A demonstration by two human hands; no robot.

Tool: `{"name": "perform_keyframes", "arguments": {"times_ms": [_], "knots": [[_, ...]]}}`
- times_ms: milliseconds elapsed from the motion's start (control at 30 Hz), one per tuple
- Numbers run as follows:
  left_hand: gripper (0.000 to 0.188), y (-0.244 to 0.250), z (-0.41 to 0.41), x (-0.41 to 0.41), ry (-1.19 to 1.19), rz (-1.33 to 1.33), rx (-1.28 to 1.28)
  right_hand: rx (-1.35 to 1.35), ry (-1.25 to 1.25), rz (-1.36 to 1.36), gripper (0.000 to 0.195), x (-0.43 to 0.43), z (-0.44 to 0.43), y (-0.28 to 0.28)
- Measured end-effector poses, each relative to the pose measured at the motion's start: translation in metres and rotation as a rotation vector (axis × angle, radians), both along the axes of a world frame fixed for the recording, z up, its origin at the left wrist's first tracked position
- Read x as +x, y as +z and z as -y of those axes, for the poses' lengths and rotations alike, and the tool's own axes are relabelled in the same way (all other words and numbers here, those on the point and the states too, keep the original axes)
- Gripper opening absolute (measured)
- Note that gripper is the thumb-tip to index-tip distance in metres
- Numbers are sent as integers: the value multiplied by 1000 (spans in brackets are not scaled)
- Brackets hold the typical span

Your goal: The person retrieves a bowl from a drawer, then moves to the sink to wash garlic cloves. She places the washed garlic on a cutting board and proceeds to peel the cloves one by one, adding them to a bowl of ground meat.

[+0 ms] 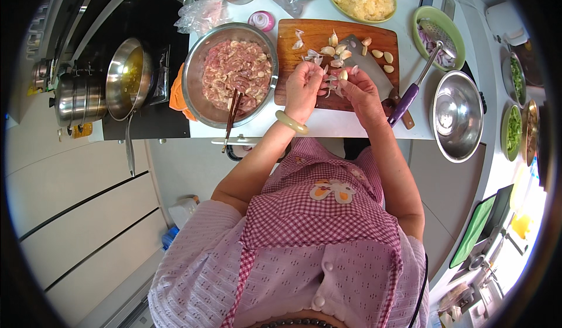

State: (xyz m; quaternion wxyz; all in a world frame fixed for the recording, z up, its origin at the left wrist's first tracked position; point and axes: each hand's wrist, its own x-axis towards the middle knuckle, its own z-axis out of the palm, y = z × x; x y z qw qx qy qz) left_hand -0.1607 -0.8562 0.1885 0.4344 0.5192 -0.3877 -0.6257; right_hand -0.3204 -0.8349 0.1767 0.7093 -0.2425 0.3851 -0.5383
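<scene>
Both hands are over the wooden cutting board. My right hand pinches a garlic clove between thumb and fingers. My left hand, with a pale bangle at the wrist, is just beside it, fingertips together near bits of papery skin; whether they grip a piece is unclear. Garlic skins lie around the fingertips. Several unpeeled cloves sit beyond the hands, partly on the blade of a cleaver. Peeled cloves lie at the board's right side.
A steel bowl of raw meat with chopsticks stands left of the board, and a frying pan with oil is on the cooktop. To the right are a purple-handled skimmer, a green bowl of sliced onion and a steel bowl.
</scene>
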Motion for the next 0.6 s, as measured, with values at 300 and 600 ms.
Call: {"name": "perform_keyframes", "arguments": {"times_ms": [300,600], "knots": [[7,10,-1,-8,-82,260,-280,-64,-6,-325,18,3,-1,-6],[8,14,-2,-3,-97,232,-200,-335,-46,-677,22,2,2,-2]]}}
